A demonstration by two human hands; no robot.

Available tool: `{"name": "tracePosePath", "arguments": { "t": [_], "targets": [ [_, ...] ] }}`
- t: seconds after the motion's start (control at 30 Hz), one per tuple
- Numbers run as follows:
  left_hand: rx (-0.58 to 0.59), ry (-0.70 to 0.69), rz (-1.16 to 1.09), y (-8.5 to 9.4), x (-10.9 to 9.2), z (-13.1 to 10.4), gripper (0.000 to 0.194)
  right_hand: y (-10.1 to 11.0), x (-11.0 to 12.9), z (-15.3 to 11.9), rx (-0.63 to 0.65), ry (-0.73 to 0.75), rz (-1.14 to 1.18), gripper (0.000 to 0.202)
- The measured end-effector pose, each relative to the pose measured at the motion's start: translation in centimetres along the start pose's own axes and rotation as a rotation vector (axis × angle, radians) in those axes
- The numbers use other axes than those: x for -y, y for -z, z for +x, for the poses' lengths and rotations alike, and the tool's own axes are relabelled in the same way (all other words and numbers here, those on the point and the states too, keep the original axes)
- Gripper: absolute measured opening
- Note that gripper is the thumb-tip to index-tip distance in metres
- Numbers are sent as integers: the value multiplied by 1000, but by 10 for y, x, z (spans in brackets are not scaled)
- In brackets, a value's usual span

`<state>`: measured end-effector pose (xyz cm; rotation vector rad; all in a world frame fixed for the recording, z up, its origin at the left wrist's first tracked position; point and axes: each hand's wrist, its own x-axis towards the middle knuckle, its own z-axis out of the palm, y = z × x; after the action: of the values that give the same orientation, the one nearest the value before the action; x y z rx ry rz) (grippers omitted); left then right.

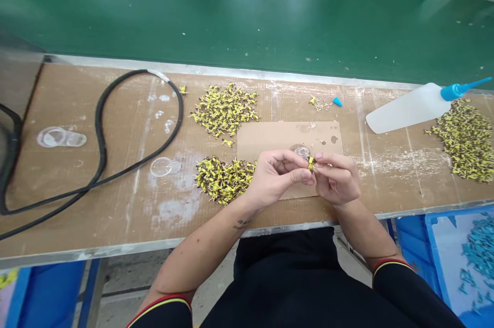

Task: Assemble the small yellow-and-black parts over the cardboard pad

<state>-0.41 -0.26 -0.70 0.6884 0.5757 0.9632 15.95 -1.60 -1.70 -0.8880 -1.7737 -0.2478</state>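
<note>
Over a cardboard piece [270,138], my left hand [276,176] and my right hand [338,176] meet fingertip to fingertip. Between them is a small yellow and dark part [311,163], pinched by the fingers of both hands. Just behind the fingertips lies a clear round patch or dish [301,151] on the cardboard. Two heaps of similar yellow parts lie left of the cardboard, one farther back [226,109] and one nearer [222,181], beside my left wrist. Small pale bits [322,106] and a blue cap [337,102] lie behind the cardboard.
A white bottle with a blue nozzle [409,108] lies at the right, beside a large yellow heap [466,140]. A black cable [101,132] loops across the left. Clear plastic pieces [62,137] lie there too. Blue bins [434,251] stand below the table's front edge.
</note>
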Motion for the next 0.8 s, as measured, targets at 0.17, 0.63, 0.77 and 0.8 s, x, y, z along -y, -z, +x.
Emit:
{"name": "tracePosePath", "arguments": {
  "t": [0.17, 0.63, 0.77, 0.8],
  "targets": [
    [-21, 13, 39, -2, -6, -1, 36, 3, -3, -1, 23, 16, -2, 16],
    [23, -36, 118, -3, -14, -1, 26, 9, -9, 7, 82, -70, 145, 19],
    [32, -49, 139, -2, -16, -2, 23, 10, -10, 10, 99, -48, 201, 22],
    [28, -50, 144, -1, -15, -2, 24, 10, -10, 11, 91, -42, 201, 23]
  ]
}}
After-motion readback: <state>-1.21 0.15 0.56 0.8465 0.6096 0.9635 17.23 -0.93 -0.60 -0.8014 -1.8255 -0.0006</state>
